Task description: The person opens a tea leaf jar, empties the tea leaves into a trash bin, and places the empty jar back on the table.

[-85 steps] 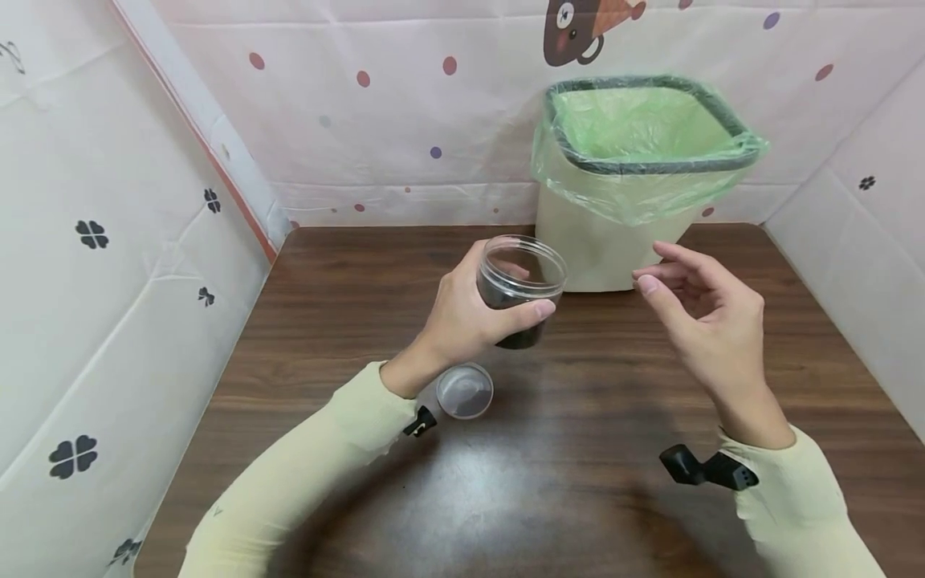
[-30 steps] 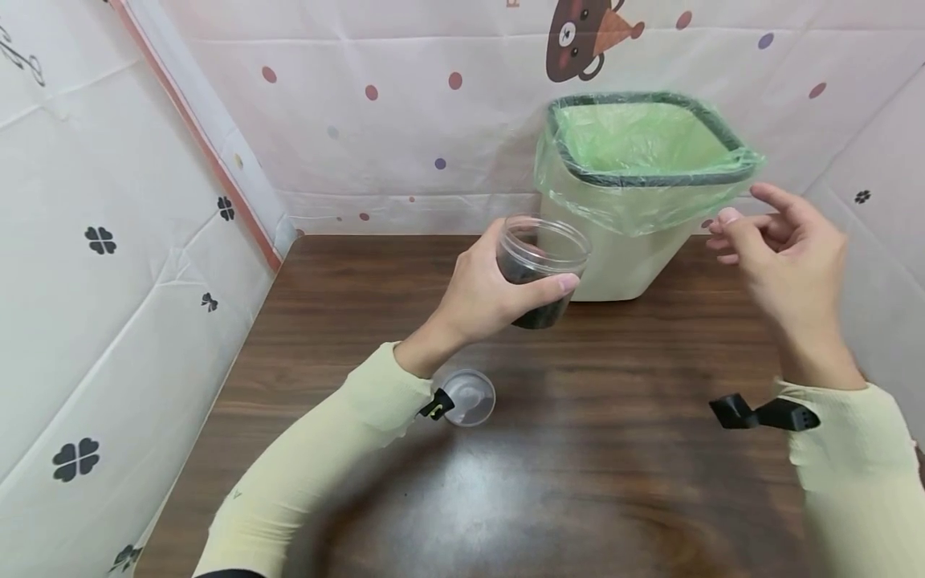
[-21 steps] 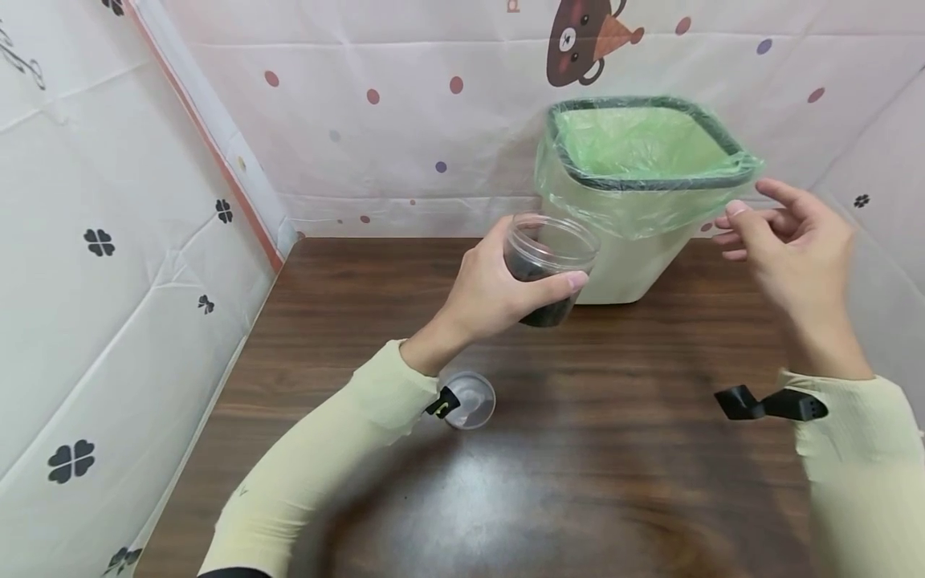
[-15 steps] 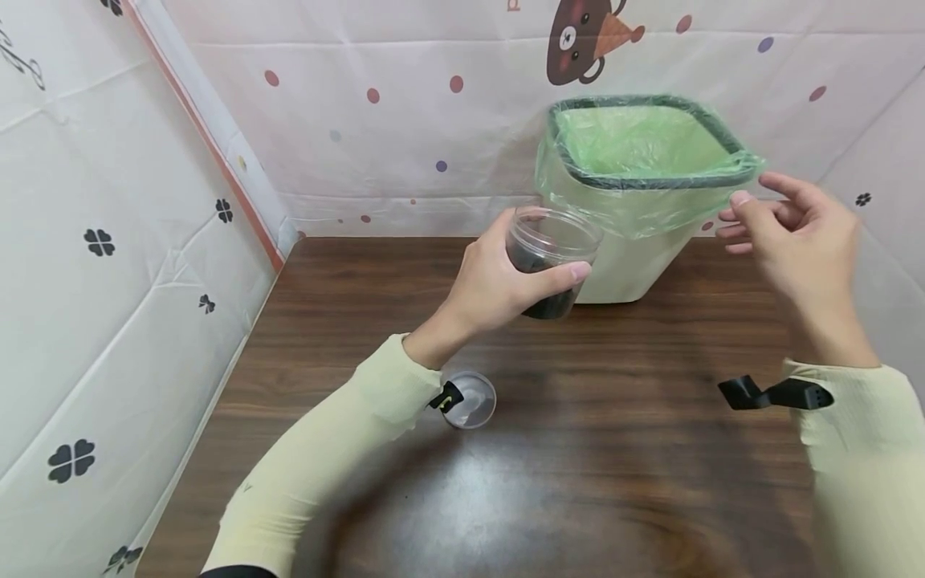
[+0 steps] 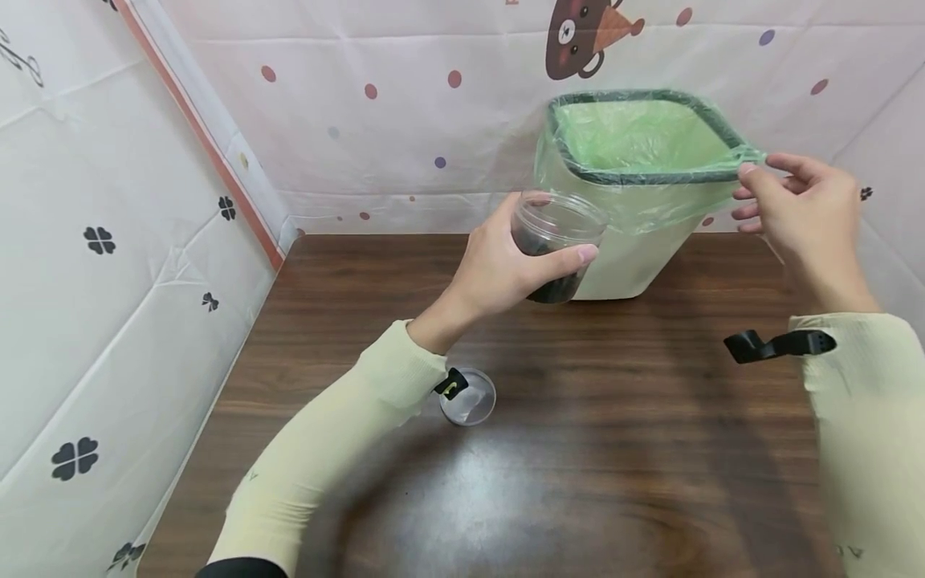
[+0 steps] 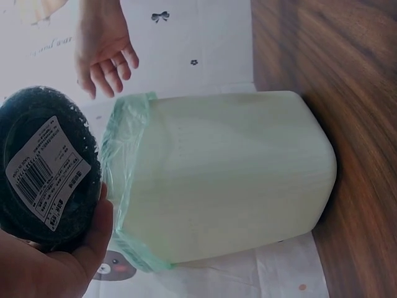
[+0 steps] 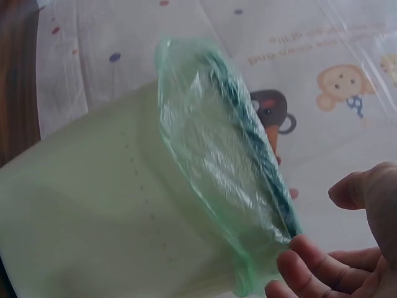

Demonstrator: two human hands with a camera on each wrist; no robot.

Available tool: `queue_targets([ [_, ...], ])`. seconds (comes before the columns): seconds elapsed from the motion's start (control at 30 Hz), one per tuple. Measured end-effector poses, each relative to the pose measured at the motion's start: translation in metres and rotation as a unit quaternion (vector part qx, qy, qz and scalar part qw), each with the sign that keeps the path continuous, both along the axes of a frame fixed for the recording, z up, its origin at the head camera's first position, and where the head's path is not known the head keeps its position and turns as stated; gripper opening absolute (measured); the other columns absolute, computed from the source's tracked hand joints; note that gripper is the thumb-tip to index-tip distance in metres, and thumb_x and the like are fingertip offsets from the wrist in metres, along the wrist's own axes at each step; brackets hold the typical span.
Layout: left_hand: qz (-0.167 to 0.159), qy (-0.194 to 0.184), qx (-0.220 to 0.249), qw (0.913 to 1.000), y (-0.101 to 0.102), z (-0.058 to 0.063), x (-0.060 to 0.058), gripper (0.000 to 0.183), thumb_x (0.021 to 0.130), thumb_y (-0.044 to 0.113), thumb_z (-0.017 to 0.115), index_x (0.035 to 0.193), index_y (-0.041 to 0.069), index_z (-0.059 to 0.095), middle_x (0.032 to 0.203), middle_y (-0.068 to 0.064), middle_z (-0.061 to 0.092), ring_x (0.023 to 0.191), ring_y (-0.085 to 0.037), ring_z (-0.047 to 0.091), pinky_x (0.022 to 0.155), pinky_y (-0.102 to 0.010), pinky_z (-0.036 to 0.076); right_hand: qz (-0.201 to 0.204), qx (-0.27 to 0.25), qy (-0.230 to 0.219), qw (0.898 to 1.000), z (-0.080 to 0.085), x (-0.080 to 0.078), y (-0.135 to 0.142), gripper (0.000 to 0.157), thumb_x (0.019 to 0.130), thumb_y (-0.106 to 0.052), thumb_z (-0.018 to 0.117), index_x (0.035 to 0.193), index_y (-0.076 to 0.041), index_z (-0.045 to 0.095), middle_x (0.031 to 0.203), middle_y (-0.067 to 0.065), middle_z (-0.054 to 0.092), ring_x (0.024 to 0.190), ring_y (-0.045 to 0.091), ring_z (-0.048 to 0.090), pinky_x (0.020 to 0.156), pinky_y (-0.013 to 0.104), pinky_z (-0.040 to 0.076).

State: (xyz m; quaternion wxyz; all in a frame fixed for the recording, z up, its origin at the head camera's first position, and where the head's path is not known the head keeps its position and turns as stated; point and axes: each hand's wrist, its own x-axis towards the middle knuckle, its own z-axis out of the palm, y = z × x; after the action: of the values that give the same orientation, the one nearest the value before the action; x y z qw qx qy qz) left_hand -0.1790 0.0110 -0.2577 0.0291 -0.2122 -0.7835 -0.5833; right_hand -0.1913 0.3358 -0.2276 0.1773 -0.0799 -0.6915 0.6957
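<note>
My left hand (image 5: 491, 269) grips a clear, open-topped plastic jar (image 5: 555, 227) with dark contents low inside it, held up above the table in front of the bin. The left wrist view shows the dark base of the jar with a white barcode label (image 6: 46, 171). My right hand (image 5: 812, 213) is at the right corner of the cream trash bin (image 5: 621, 261), fingertips right at the rim and the green bin liner (image 5: 643, 205). In the right wrist view its thumb stands apart from its fingers (image 7: 310, 261).
A round clear lid (image 5: 473, 404) lies on the brown wooden table (image 5: 578, 441), partly behind the left wrist's black camera (image 5: 451, 384). The bin stands at the table's back, close to the patterned wall cloth (image 5: 405, 120). More cloth hangs at both sides.
My left hand has carried the jar rightward and forward, closer to the bin. My right hand has moved right and up to the bin's rim. The lid stays on the table.
</note>
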Motion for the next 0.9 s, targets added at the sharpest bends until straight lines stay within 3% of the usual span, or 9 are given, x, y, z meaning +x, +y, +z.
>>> queue_targets([
  [0.17,-0.002,-0.001,0.005,1.0000,-0.001,0.001,-0.003,0.076,0.073,0.049,0.086,0.136,0.021,0.053,0.111,0.005,0.064,0.099,-0.010,0.062,0.083,-0.027,0.052,-0.002,-0.005,-0.026,1.000,0.001,-0.009,0.006,0.057,0.088,-0.016,0.079,0.134,0.002,0.051,0.075,0.000,0.072,0.050,0.013,0.067,0.045,0.024,0.053],
  [0.5,0.007,-0.003,-0.027,0.9996,-0.003,0.006,-0.011,0.077,0.073,0.054,0.085,0.136,0.025,0.053,0.112,0.007,0.063,0.102,-0.008,0.058,0.087,-0.027,0.048,-0.012,0.106,-0.112,0.988,0.002,-0.024,0.014,0.066,0.094,-0.030,0.070,0.149,-0.002,0.043,0.065,-0.010,0.069,0.049,0.009,0.065,0.045,0.023,0.052],
  [0.77,0.005,-0.010,-0.037,0.9993,-0.003,0.014,-0.021,0.078,0.072,0.055,0.085,0.137,0.024,0.053,0.110,0.007,0.065,0.102,-0.008,0.059,0.086,-0.027,0.048,0.014,-0.009,-0.081,0.997,0.005,-0.027,0.011,0.066,0.092,-0.019,0.075,0.146,0.002,0.043,0.070,0.002,0.072,0.047,0.017,0.062,0.048,0.026,0.054],
  [0.9,0.004,-0.009,-0.033,0.9994,-0.004,0.018,-0.029,0.078,0.073,0.054,0.085,0.137,0.023,0.053,0.108,0.007,0.066,0.101,-0.007,0.061,0.086,-0.027,0.048,0.020,-0.028,-0.072,0.997,0.004,-0.029,0.005,0.052,0.092,-0.016,0.074,0.137,0.001,0.053,0.072,0.005,0.071,0.048,0.017,0.063,0.050,0.027,0.055],
])
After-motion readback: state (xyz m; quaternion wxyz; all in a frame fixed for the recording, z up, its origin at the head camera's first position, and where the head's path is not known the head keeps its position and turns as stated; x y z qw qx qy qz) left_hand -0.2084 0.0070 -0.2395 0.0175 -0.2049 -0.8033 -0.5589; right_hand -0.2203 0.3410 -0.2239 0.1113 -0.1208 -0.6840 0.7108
